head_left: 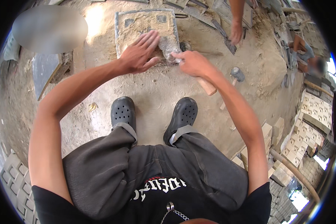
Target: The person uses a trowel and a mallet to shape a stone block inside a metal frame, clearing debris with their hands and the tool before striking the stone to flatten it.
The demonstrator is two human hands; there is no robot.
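In front of my feet lies a square grey mould frame (117, 35) packed with sandy, light brown mix (143, 23), with dark openings showing through it. My left hand (141, 52) rests palm down over the near part of the mix, its fingers stretched out. My right hand (194, 63) is closed round a trowel (168, 47), whose pale wooden handle sticks out behind the fist. The trowel's blade, smeared with mix, lies over the mould's near right part, close to my left fingertips. What lies directly under my left palm is hidden.
A mallet (238, 74) lies on the dusty floor to my right. Beyond it, another person's hand (236, 33) reaches down near a second trowel (229, 45). A grey board (44, 72) stands at the left. Stacked patterned blocks (302, 138) line the right side.
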